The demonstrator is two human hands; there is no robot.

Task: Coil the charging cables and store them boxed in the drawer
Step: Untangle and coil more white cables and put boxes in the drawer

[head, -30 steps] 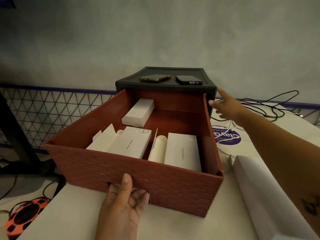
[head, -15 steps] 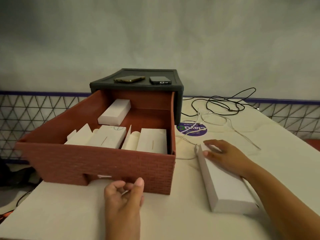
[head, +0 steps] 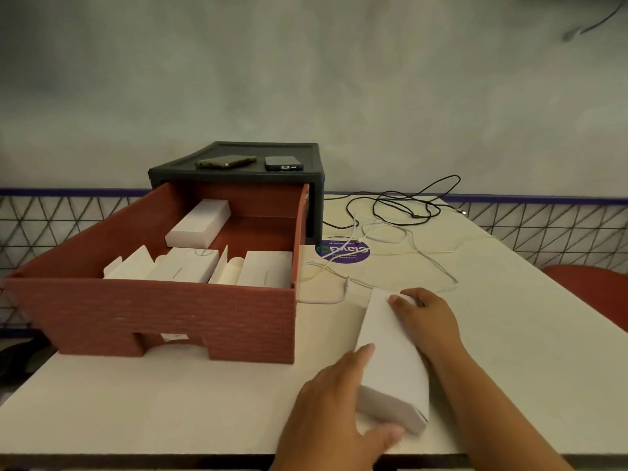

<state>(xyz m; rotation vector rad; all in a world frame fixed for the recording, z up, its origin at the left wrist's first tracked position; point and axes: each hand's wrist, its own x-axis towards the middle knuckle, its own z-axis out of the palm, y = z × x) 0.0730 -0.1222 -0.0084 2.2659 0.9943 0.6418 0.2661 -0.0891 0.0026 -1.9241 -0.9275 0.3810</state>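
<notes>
A long white box [head: 390,351] lies on the white table [head: 170,402], to the right of the open brick-red drawer [head: 170,314]. My left hand [head: 326,413] grips its near end, thumb round the front corner. My right hand [head: 428,321] holds the far end, fingers curled over the top. Several white boxes [head: 198,226] lie inside the drawer. A loose white cable [head: 384,232] and a black cable [head: 407,205] sprawl on the table behind the box.
The drawer sticks out of a dark grey cabinet [head: 238,175] with two phones [head: 226,162] on top. A purple round sticker [head: 342,253] is on the table. A red chair [head: 591,287] stands at the right edge, and wire mesh runs along the back.
My left hand left the drawer front and moved right to the box's near end. My right hand came back from the cabinet onto the box. The view swung right.
</notes>
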